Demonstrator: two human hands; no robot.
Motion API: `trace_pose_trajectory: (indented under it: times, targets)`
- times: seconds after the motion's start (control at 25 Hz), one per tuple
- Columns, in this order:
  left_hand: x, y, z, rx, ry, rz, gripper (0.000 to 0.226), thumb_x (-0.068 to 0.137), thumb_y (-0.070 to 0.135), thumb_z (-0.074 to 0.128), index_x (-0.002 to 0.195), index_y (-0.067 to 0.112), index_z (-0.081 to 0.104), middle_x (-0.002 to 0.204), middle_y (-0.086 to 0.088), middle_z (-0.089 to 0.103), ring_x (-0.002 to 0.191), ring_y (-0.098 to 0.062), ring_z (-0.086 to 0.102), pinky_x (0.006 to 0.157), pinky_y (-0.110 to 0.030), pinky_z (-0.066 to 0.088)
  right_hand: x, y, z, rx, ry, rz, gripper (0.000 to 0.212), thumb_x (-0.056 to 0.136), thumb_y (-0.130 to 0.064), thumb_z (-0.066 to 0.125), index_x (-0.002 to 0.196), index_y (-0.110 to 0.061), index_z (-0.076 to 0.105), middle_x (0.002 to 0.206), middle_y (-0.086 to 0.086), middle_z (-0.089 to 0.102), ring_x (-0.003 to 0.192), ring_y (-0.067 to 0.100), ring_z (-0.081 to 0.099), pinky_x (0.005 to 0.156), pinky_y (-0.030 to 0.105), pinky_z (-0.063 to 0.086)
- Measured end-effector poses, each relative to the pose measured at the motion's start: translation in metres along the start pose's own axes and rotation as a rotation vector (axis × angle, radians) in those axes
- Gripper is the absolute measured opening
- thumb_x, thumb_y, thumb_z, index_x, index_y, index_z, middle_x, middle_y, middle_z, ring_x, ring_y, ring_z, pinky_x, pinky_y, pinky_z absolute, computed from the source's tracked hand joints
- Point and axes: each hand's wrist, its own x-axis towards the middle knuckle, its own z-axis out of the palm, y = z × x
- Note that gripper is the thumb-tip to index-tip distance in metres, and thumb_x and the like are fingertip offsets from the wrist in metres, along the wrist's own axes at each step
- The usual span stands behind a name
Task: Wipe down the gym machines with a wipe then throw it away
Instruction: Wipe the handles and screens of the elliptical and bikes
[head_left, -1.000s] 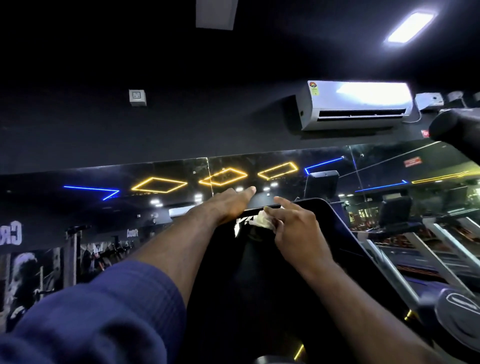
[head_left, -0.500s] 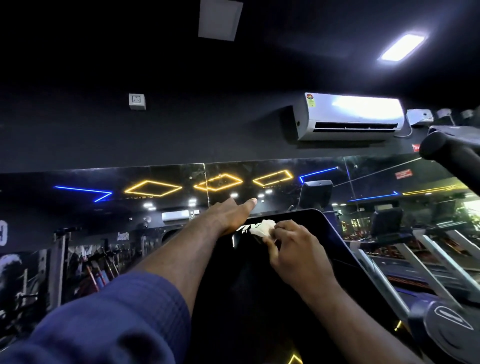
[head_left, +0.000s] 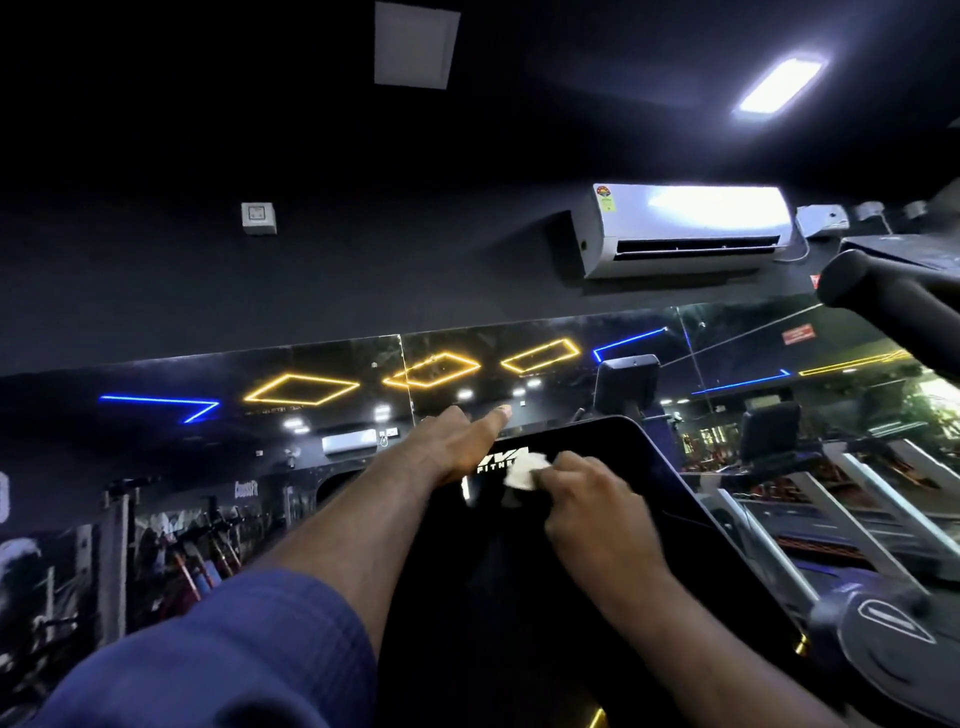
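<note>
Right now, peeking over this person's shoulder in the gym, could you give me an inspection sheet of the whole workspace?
Surface: glossy black console panel of a gym machine, with a white logo near its top.
Job's things: white wipe, crumpled, held against the panel beside the logo.
Clutter: nothing seen.
Hands: left hand has straight fingers and rests at the panel's upper left edge; right hand pinches the wipe.
Cables: thin wire beside the air conditioner.
Surroundings: mirror wall, ceiling light, treadmills to the right.
</note>
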Motion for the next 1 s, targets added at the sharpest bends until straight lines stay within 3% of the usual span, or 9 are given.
trace_pose_trajectory:
  times: [0.12,0.16,0.36,0.44,0.52,0.6,0.64,0.84,1.0]
  targets:
    - [-0.004,0.014,0.012,0.073,-0.024,0.027,0.111,0.077,0.097,0.03,0.154,0.019,0.045,0.161,-0.009,0.045,0.144,-0.032,0.046,0.115,-0.059,0.036,0.039,0.057,-0.008,-0.045,0.145,0.402,0.029,0.085,-0.004,0.055,0.1,-0.018,0.075,0.099,-0.001,0.064,0.097,0.028,0.065,0.068,0.031,0.041]
    - [-0.004,0.019,0.016,0.105,-0.032,0.031,0.114,0.072,0.099,0.027,0.152,0.021,0.047,0.161,-0.007,0.047,0.144,-0.033,0.046,0.116,-0.061,0.033,0.049,0.056,-0.007,-0.051,0.146,0.437,0.031,0.086,-0.005,0.054,0.102,-0.018,0.076,0.103,0.0,0.065,0.1,0.029,0.065,0.07,0.031,0.042]
    - [0.006,0.023,0.026,0.094,-0.056,0.035,0.125,0.056,0.108,0.026,0.142,0.024,0.059,0.149,-0.008,0.059,0.13,-0.033,0.057,0.113,-0.061,0.037,0.0,0.021,0.003,-0.143,0.048,0.172,0.046,0.094,-0.017,0.045,0.135,-0.026,0.064,0.128,-0.01,0.066,0.113,0.021,0.066,0.07,0.032,0.053]
    - [0.008,0.022,0.026,0.081,-0.064,0.043,0.123,0.062,0.105,0.029,0.148,0.021,0.054,0.153,-0.009,0.055,0.133,-0.032,0.056,0.113,-0.06,0.038,-0.005,0.035,-0.005,-0.184,0.018,0.253,0.043,0.095,-0.018,0.042,0.133,-0.019,0.061,0.13,-0.004,0.065,0.11,0.027,0.068,0.071,0.033,0.049]
    - [0.008,0.022,0.028,0.07,-0.066,0.052,0.116,0.068,0.102,0.032,0.143,0.018,0.058,0.147,-0.012,0.059,0.127,-0.032,0.059,0.11,-0.057,0.042,0.029,0.05,-0.006,-0.153,-0.068,0.297,0.039,0.105,-0.025,0.037,0.135,-0.015,0.059,0.142,0.007,0.058,0.124,0.034,0.06,0.093,0.039,0.048]
    - [0.009,0.021,0.028,0.071,-0.066,0.063,0.109,0.075,0.098,0.035,0.14,0.014,0.06,0.141,-0.014,0.062,0.122,-0.032,0.06,0.109,-0.053,0.045,0.047,0.047,0.005,-0.138,-0.186,0.29,0.058,0.11,-0.044,0.027,0.157,-0.013,0.04,0.164,0.01,0.037,0.148,0.038,0.036,0.122,0.046,0.032]
    - [0.01,0.02,0.029,0.072,-0.06,0.07,0.106,0.077,0.096,0.036,0.139,0.014,0.061,0.139,-0.014,0.062,0.121,-0.031,0.061,0.108,-0.052,0.046,0.046,0.045,0.01,-0.117,-0.193,0.28,0.067,0.108,-0.053,0.022,0.163,-0.016,0.029,0.17,0.007,0.027,0.154,0.039,0.027,0.127,0.048,0.023]
    - [0.006,0.023,0.029,0.102,-0.042,0.056,0.112,0.07,0.1,0.03,0.144,0.022,0.059,0.146,-0.011,0.06,0.127,-0.032,0.059,0.112,-0.06,0.039,-0.012,0.047,0.0,-0.158,-0.228,0.322,0.098,0.093,-0.082,0.002,0.166,-0.018,0.018,0.173,0.004,0.019,0.158,0.029,0.02,0.128,0.043,0.021]
    - [-0.007,0.029,0.029,0.227,-0.018,0.081,0.077,0.094,0.086,0.023,0.151,0.042,0.052,0.159,0.001,0.049,0.146,-0.031,0.044,0.117,-0.074,0.014,0.049,0.045,-0.011,-0.069,-0.338,0.49,0.115,0.081,-0.092,-0.011,0.167,-0.018,0.004,0.174,0.008,0.005,0.16,0.034,0.01,0.129,0.052,-0.001]
